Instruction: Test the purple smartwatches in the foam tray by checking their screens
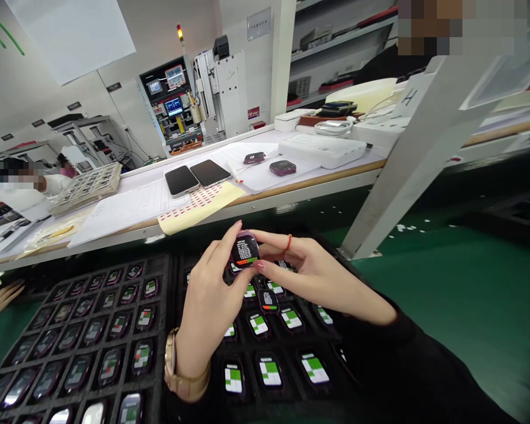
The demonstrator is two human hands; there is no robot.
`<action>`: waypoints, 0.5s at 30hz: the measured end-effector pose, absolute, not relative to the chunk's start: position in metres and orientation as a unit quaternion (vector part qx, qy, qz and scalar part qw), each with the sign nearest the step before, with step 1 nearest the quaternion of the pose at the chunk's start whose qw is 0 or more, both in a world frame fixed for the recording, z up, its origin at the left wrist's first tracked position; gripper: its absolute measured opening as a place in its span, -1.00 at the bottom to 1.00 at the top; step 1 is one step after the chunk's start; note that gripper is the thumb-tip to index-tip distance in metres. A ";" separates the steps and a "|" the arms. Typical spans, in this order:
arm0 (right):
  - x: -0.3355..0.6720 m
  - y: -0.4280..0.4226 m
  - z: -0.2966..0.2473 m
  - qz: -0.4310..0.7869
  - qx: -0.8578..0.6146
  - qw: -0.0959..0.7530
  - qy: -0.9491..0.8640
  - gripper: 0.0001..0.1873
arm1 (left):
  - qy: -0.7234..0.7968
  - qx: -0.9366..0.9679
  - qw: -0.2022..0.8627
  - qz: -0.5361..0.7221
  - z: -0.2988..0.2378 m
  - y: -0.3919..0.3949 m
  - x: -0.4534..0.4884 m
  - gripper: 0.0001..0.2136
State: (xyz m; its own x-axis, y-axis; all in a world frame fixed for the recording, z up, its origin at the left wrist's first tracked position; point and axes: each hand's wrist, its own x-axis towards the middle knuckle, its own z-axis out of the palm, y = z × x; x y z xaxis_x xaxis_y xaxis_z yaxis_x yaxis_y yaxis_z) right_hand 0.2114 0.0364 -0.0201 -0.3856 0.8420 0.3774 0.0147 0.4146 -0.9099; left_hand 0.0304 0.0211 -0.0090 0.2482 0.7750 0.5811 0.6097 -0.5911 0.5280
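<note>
Two black trays of lit watches lie side by side. The left tray (164,277) runs off the bottom edge, and the right tray (282,344) is half hidden by wrists and a dark sleeve (401,365), so neither can be fully counted. The left hand (207,306) and right hand (309,277) have their fingers clamped on one watch (245,250) just above the right tray. On the table (318,176) behind lie two phones (181,179) and two loose watches (282,168).
</note>
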 end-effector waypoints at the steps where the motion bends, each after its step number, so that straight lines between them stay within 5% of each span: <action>1: 0.211 0.036 -0.020 0.446 -0.308 0.464 -0.700 -0.41 | 0.442 0.784 0.100 0.425 -0.009 0.021 0.030 -0.44; 15: 0.205 0.041 -0.022 0.609 -0.302 0.458 -0.573 -0.40 | 0.495 0.777 0.165 0.352 -0.012 0.025 0.030 -0.38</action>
State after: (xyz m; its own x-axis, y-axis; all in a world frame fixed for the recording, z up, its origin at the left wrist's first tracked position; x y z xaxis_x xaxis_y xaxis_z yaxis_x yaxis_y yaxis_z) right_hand 0.2052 0.0414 -0.0223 -0.3973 0.9042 0.1568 -0.2117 0.0759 -0.9744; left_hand 0.0304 0.0254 -0.0118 0.2625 0.8853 0.3838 0.6531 -0.4558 0.6048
